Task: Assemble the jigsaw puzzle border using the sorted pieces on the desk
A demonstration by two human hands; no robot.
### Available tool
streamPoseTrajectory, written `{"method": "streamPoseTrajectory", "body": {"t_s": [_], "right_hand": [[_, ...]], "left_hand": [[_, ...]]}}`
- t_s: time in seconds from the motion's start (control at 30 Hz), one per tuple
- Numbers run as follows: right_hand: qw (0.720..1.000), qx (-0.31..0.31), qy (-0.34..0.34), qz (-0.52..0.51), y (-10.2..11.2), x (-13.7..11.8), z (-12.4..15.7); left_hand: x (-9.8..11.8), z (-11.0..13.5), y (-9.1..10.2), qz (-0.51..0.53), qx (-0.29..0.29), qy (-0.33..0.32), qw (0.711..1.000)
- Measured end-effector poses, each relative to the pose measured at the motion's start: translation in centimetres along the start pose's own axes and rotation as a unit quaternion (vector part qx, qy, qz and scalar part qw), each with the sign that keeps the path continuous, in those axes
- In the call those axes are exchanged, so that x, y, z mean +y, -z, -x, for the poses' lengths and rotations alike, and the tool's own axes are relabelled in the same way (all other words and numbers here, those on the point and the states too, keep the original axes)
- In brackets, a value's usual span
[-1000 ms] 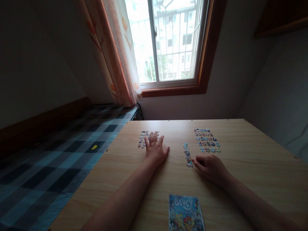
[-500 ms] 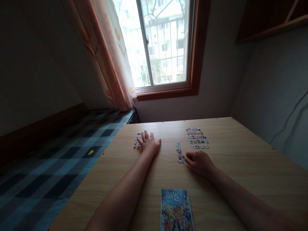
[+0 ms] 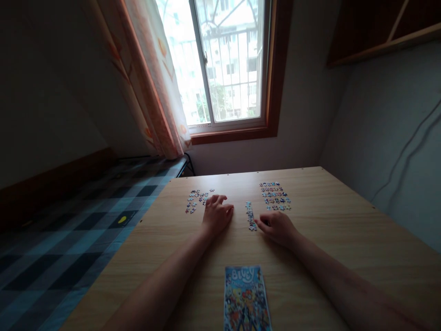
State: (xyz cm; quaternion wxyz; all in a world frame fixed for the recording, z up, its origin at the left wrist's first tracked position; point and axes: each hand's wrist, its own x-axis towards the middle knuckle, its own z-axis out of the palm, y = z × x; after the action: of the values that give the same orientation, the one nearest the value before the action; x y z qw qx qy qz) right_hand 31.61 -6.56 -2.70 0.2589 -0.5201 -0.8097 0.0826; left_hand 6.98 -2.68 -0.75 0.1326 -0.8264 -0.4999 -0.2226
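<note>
My left hand (image 3: 217, 214) rests on the table to the right of a loose scatter of puzzle pieces (image 3: 193, 201). Its thumb stands apart from the partly bent fingers, and I see nothing held in it. My right hand (image 3: 278, 226) is closed, thumb and forefinger together at the lower right edge of a narrow upright strip of puzzle pieces (image 3: 250, 215). Whatever may be between those fingertips is too small to make out. Beyond the right hand lie several level rows of puzzle pieces (image 3: 275, 195).
A colourful picture sheet lettered "Bluey" (image 3: 246, 299) lies at the near side of the wooden table (image 3: 310, 197). On the left is a bed with a checked cover (image 3: 113, 239). A window (image 3: 230, 69) and curtain (image 3: 151, 92) are behind, with a shelf (image 3: 386, 48) at upper right.
My left hand has drawn off the scattered pieces toward the right, and its spread fingers are now more bent. My right hand stays beside the strip. The whole view has shifted slightly.
</note>
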Motion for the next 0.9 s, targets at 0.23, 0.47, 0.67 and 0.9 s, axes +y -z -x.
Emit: {"method": "streamPoseTrajectory", "body": {"t_s": [0.23, 0.47, 0.67, 0.9], "right_hand": [[1.000, 0.005, 0.009, -0.006, 0.1, 0.1, 0.0], [1.000, 0.012, 0.018, -0.020, 0.4, 0.0, 0.1], [1.000, 0.002, 0.013, -0.012, 0.4, -0.1, 0.1], [1.000, 0.018, 0.005, -0.018, 0.6, -0.1, 0.1]], "left_hand": [[2.8, 2.0, 1.2, 0.084, -0.044, -0.019, 0.995], [3.1, 2.2, 1.0, 0.161, -0.068, 0.030, 0.984], [2.6, 2.3, 0.7, 0.228, -0.087, -0.023, 0.969], [2.5, 2.1, 1.4, 0.228, -0.101, -0.006, 0.968]]}}
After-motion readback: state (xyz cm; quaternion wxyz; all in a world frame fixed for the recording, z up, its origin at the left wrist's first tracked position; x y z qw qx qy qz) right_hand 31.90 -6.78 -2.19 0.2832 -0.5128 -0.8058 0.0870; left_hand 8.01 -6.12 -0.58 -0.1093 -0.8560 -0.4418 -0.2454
